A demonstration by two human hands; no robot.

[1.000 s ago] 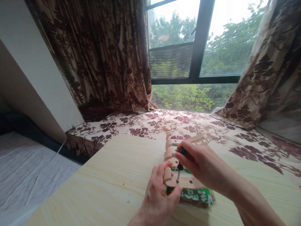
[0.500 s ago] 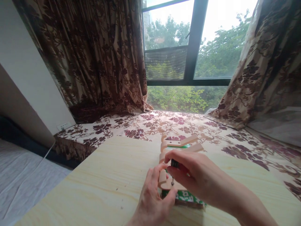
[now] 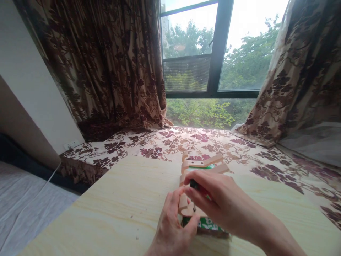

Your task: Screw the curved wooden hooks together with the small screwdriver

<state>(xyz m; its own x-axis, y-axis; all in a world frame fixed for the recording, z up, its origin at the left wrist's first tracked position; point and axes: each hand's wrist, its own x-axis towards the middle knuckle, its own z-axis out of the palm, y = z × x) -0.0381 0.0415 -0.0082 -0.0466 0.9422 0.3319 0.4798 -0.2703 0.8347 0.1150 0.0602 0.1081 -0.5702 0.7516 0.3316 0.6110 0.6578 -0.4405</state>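
Observation:
My right hand [image 3: 222,201] is closed around the dark handle of a screwdriver [image 3: 194,184]. Its shaft points down at the near end of a pale wooden assembly [image 3: 187,212], where a small screw seems to sit under the tip. My left hand [image 3: 172,225] grips that same near end, fingers along its left side and thumb close to the tip. Curved slats and two angled arms form the assembly, with dark holes in the far arm. Beneath it lies a green box with white print [image 3: 209,223], partly covered by my right hand.
The pale wooden tabletop [image 3: 112,199] bears a few tiny dark specks [image 3: 131,216]. Beyond it stretches a flower-patterned window seat cover [image 3: 210,137]. Patterned curtains [image 3: 119,71] flank the window. At the left are a bed [image 3: 23,199] and a wall socket [image 3: 71,144].
The screwdriver handle and my right hand have shifted slightly left, and the fingers have turned a little on the handle. My left hand keeps its hold. The whole view has moved slightly.

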